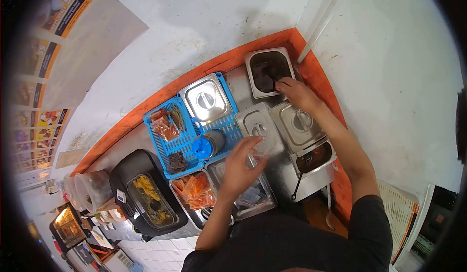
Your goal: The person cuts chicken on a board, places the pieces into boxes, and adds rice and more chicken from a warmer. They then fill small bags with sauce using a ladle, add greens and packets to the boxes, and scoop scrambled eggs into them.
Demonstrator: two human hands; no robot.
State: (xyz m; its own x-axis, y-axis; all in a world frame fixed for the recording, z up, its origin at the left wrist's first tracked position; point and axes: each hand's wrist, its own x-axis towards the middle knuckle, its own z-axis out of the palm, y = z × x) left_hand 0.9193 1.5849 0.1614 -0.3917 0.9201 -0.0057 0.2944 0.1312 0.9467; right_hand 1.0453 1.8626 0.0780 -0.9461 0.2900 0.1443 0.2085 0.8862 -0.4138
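Note:
My right hand point(296, 92) reaches over the near rim of a deep steel pan point(257, 93) with dark contents, its fingers curled together; what they hold, if anything, is hidden. My left hand point(242, 167) is at the near edge of a steel lid point(250, 121), thumb and fingers curved toward each other. Something see-through shows between them, too faint to name. Below that hand lies a clear tray point(265, 205) with clear plastic in it. Under my right forearm sits another knobbed steel lid point(291, 126).
A small steel pan point(327, 161) with dark red contents and a utensil handle stands at the right. Left are a blue basket point(163, 162), a blue-capped jar point(203, 147), a tray of orange packets point(197, 190) and a black container point(127, 175). An orange-edged wall point(318, 77) bounds the counter.

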